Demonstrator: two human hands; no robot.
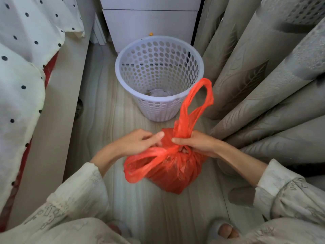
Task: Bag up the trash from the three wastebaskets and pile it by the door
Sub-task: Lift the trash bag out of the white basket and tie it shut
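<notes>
Both hands' fingers pinching handles of red bag (173,170) on floor: left hand (139,142), right hand (195,143); wastebasket (159,101) beyond.

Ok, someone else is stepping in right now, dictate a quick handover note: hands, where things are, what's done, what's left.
Right hand: grips the gathered neck of the red bag, one handle loop standing up above the fist.
Left hand: fingers pinch at the neck; the other handle loop lies slack toward the person.
The bag sits full on the floor, in front of the white wastebasket, apart from it.
Done: this basket looks nearly emptied; a few scraps remain at the bottom.
Left: knot the handles, carry the bag to the door. The other two baskets and the door are out of view.
</notes>
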